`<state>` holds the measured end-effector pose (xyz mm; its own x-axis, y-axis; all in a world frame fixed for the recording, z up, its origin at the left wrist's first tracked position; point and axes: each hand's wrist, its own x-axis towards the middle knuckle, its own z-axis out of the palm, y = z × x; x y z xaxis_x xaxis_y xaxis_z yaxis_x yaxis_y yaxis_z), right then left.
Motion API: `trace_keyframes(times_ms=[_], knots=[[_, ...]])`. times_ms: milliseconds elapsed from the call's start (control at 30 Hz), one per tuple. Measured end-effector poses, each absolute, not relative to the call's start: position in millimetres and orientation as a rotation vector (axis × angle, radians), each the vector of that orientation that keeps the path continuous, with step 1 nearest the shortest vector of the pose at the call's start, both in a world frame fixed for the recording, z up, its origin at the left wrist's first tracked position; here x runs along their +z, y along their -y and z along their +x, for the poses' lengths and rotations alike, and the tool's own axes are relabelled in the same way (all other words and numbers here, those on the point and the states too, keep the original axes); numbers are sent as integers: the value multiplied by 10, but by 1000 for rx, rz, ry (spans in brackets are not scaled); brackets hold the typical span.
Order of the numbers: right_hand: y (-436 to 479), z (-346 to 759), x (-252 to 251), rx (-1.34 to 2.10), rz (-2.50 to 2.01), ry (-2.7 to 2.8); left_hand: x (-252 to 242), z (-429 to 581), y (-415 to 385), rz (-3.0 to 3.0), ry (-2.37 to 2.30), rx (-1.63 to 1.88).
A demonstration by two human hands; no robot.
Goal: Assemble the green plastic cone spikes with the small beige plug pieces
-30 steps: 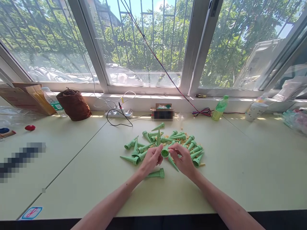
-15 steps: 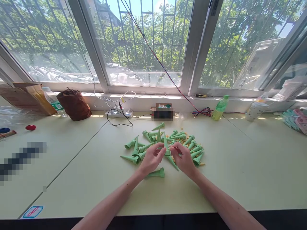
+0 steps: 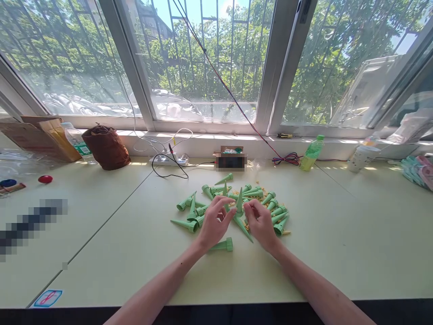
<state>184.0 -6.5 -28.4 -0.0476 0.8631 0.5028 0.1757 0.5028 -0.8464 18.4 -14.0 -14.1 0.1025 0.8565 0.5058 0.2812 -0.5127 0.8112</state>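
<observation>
Your left hand has its thumb and fingers closed on the base of a green cone, which stands upright, tip up, between your two hands. Your right hand sits just beside it with fingers curled together; I cannot tell whether they grip anything. A second cone lies slantwise on the tabletop between your wrists, and a lone cone lies by your left wrist. Behind your hands spreads the pile of cones, with small yellow bits among them. The pale tabletop runs to a sunlit sill. Along it sit a power strip, a green bottle, a white cup, a brown bag and a cardboard box. Beyond it, the barred window shows trees.
</observation>
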Motion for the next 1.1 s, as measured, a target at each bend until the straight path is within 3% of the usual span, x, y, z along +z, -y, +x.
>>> trace_keyframes(times_ms=[100,300,467,900,1100], knots=[[68,1848,-285,637,-983,1512,-104,178,130,1787,-1175,1467],[78,1847,-271,587,-893,1635,-87,160,116,1421,-1028,983],[90,1845,-266,624,-802,1704,-135,137,88,1307,-950,863],[77,1861,-247,738,-799,1658,-96,133,124,1413,-1006,823],[81,1860,-259,695,-854,1642,-113,164,131,1641,-1055,1057]])
